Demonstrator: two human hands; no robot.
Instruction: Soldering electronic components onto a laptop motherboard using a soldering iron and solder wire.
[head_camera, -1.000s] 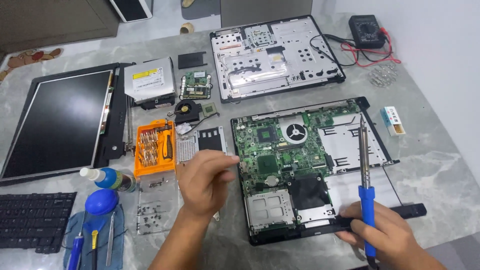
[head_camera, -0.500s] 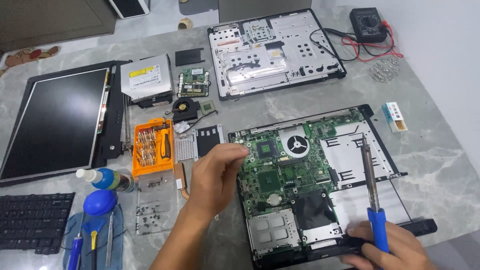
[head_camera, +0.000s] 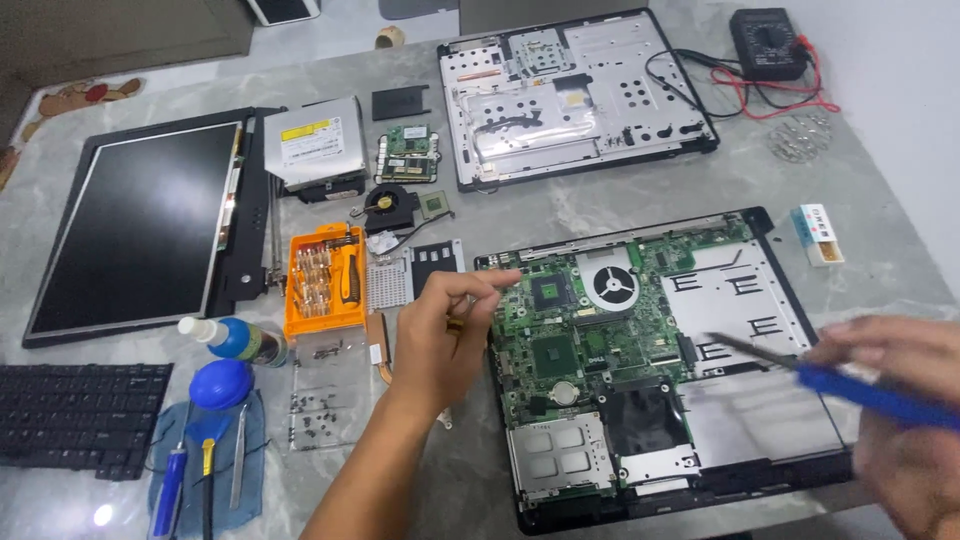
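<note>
Head view: our left hand (head_camera: 445, 335), fingers pinched on nothing, has lifted beside the motherboard (head_camera: 600, 330); our right hand (head_camera: 905, 420) at four o'clock now swings the gripped iron (head_camera: 850, 388) flat.

screen panel (head_camera: 135, 225) far left, lying flat | keyboard (head_camera: 75, 420) at near-left corner | orange screwdriver kit (head_camera: 325, 280) beside the screen panel | disc drive (head_camera: 313, 148) above it | small fan (head_camera: 390, 208) | grey laptop cover (head_camera: 575, 95) at the back | multimeter (head_camera: 765, 42) (red leads trailing) | blue blower (head_camera: 220, 383)
</note>
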